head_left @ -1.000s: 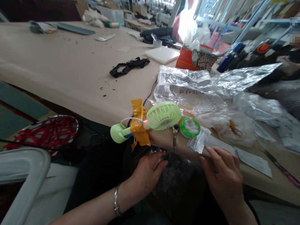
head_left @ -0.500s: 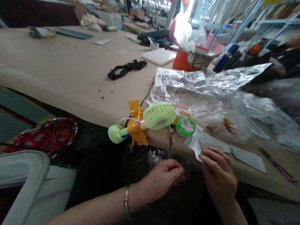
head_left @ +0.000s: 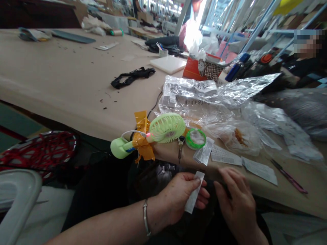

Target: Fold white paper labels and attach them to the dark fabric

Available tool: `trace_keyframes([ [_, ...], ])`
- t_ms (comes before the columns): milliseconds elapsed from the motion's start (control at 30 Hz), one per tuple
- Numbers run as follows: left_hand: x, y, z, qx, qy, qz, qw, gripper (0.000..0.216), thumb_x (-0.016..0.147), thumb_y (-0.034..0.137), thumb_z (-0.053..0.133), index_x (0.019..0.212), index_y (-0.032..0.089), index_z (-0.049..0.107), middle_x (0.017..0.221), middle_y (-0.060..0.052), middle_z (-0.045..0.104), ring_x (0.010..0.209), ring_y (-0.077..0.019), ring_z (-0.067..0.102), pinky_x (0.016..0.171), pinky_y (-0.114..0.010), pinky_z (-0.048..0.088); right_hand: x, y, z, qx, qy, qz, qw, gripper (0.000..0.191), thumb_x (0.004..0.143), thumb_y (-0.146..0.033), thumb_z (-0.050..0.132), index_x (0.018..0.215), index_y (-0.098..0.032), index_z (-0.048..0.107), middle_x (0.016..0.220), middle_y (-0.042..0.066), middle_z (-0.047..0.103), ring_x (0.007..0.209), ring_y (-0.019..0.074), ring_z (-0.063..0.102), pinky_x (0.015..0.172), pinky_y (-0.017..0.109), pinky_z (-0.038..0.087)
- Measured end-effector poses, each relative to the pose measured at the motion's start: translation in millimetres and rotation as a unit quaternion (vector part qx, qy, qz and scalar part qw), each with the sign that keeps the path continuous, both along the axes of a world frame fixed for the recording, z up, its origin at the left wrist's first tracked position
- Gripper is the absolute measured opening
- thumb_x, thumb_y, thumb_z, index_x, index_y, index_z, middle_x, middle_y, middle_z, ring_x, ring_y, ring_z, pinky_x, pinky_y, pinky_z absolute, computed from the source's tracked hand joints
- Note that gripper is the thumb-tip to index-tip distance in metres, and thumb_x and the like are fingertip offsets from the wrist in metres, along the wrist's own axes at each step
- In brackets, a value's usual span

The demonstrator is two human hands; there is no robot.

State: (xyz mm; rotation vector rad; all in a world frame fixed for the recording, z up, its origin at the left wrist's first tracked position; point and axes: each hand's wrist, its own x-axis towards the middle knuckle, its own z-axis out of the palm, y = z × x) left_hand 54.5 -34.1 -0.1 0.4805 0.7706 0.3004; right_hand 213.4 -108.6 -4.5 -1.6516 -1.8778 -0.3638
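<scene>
Between the thumb and fingers of my left hand is a narrow white paper label, held below the table's front edge. My right hand is apart from it, fingers spread and with nothing in them, close to the edge. Above it on the table lie a small stack of labels, a printed strip and another printed strip. A green round tin with white fluffy stuff sits left of the stack, beside a small pointed tool.
A green handheld fan is fixed at the table edge with orange tape. Clear plastic bags cover the table's right side. Pink-handled tweezers or a similar tool lie far right. Black cloth lies mid-table. Another person is at right.
A label has come off the stack and passed from my right hand into my left. My right hand has let go and its fingers have opened. The whole view has shifted slightly.
</scene>
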Motion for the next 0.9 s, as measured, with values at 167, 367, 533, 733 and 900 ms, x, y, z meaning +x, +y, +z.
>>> trace_keyframes([
  [167,-7,-2,-4.5,0.02,0.043,-0.029,0.998,0.022,0.086,0.031,0.056,0.093,0.011,0.061,0.065,-0.003,0.065,0.051,-0.0112,0.06,0.054,-0.024,0.047,19,18,2.6,-0.055,-0.137,-0.123,0.981,0.042,0.092,-0.039,0.047,0.12,-0.01,0.059,0.114,0.017,0.062,0.106,0.0354,0.054,0.085,0.053,0.047],
  [367,-9,-3,-5.4,0.003,0.061,-0.027,0.998,0.024,0.089,0.033,0.052,0.092,0.01,0.06,0.067,-0.005,0.066,0.05,-0.0114,0.061,0.053,-0.023,0.048,26,13,-3.9,0.012,-0.08,-0.074,0.994,0.015,0.09,-0.023,0.056,0.097,-0.016,0.067,0.099,0.009,0.069,0.096,0.0243,0.062,0.089,0.043,0.048],
  [533,-9,0,0.9,-0.03,0.036,-0.032,0.998,0.024,0.091,0.03,0.048,0.09,0.01,0.06,0.068,-0.007,0.067,0.05,-0.0122,0.061,0.054,-0.026,0.049,29,6,-5.7,0.049,0.024,-0.055,0.997,0.01,0.087,-0.016,0.06,0.092,-0.019,0.067,0.094,0.006,0.07,0.095,0.0221,0.065,0.089,0.041,0.049],
  [733,-11,0,4.3,-0.07,-0.043,-0.024,0.996,0.016,0.085,0.022,0.055,0.085,0.008,0.064,0.069,-0.006,0.064,0.051,-0.0116,0.06,0.055,-0.025,0.048,-14,-12,-2.9,0.031,0.131,0.122,0.983,0.022,0.082,-0.006,0.06,0.096,-0.022,0.067,0.097,0.005,0.069,0.103,0.0237,0.064,0.085,0.043,0.053],
  [900,-12,-1,1.1,-0.1,-0.053,0.048,0.992,0.008,0.073,0.011,0.06,0.066,0.011,0.06,0.058,0.001,0.056,0.047,-0.0068,0.051,0.046,-0.019,0.034,-43,-15,-5.9,-0.005,0.084,0.188,0.979,0.018,0.084,-0.005,0.059,0.09,-0.02,0.068,0.091,0.004,0.071,0.101,0.0207,0.064,0.092,0.042,0.049],
])
